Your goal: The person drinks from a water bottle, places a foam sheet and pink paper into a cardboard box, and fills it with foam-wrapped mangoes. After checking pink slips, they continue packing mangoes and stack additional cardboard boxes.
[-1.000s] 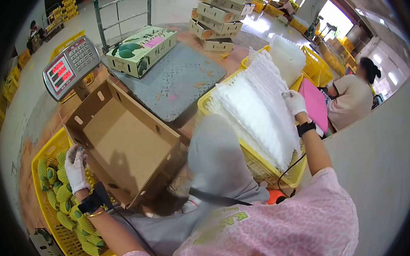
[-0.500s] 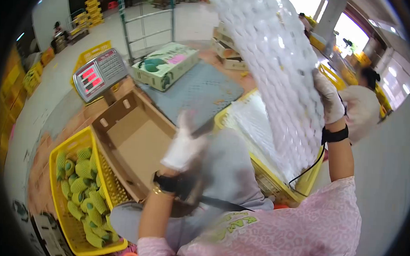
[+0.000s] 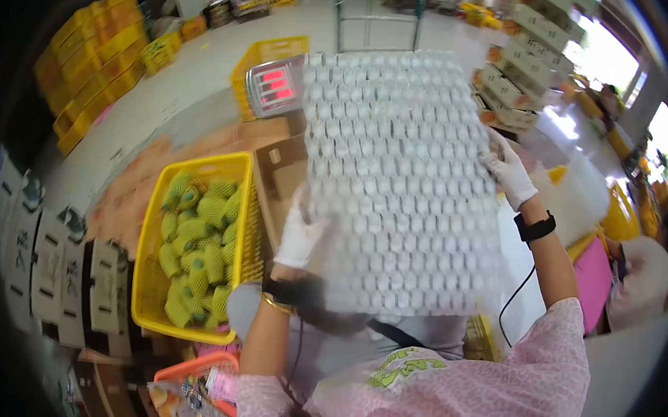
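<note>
A large white bubble-wrap sheet (image 3: 398, 181) is spread out in front of my body, over part of the open brown carton (image 3: 280, 172). My right hand (image 3: 508, 171), in a white glove, grips the sheet's right edge. At the sheet's left edge is my left hand (image 3: 303, 233), also gloved; it appears closed on that edge, though motion smears its fingers. Left of the carton stands a yellow crate (image 3: 146, 275) of green fruit in netted sleeves (image 3: 201, 255).
A scale display (image 3: 274, 87) with red digits sits behind the carton, beside another yellow basket (image 3: 255, 56). White cartons (image 3: 522, 75) are stacked at the back right. More boxes (image 3: 48, 263) line the left, and an orange basket (image 3: 174, 369) is near my left elbow. Another person (image 3: 636, 285) is at the right.
The bubble-wrap sheet has swung from upright on the right to spread across my front. My left hand has come to its left edge. The view has turned left.
</note>
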`<state>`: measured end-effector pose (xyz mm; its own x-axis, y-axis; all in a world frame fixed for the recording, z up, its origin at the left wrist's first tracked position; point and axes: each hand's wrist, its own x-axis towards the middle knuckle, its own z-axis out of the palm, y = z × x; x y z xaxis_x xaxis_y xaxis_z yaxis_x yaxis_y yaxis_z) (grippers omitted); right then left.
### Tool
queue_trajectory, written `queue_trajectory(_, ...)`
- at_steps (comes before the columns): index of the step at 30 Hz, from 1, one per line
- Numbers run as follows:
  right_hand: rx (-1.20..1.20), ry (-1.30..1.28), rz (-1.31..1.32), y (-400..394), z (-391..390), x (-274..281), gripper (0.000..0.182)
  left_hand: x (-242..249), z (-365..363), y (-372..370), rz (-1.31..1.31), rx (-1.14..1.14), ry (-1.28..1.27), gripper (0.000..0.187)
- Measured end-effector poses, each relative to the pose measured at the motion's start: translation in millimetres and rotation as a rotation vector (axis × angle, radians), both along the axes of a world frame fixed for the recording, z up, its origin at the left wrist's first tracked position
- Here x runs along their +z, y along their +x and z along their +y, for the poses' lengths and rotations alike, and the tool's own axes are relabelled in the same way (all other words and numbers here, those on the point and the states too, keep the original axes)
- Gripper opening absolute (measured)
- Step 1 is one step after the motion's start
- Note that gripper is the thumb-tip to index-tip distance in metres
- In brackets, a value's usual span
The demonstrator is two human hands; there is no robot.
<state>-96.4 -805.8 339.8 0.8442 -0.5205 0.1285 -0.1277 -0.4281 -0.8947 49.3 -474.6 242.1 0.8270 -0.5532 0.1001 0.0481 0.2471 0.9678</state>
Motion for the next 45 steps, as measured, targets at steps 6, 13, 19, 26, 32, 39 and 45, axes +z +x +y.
queue_trajectory(6, 0.214, -0.813, 0.107, 122, 70, -38, 0.040, 24, 29, 32, -0.584, 0.138, 1.232, 0.052)
queue_trajectory(13, 0.495, -1.565, 0.487, 208, 114, -132, 0.016, -115, -18, 86, -0.721, 0.138, 2.149, 0.026)
queue_trajectory(19, 0.435, -1.939, 0.637, 216, 128, -194, 0.017, -69, -37, 64, -0.738, -0.450, 2.301, 0.026)
queue_trajectory(26, 0.306, -2.013, 0.565, 230, 121, -236, 0.019, -107, -45, 80, -0.372, -0.282, 2.208, 0.034)
queue_trajectory(32, 0.830, -1.270, 0.663, 196, 150, -137, 0.021, -21, -48, 65, -0.813, -0.218, 2.018, 0.034)
queue_trajectory(39, 1.363, -1.094, 0.983, 140, 152, -288, 0.018, -63, -31, 39, -0.740, -1.143, 1.353, 0.032)
queue_trajectory(45, 1.167, -0.952, 0.892, 197, 141, -256, 0.022, -62, -56, 84, -0.501, -0.863, 1.619, 0.029)
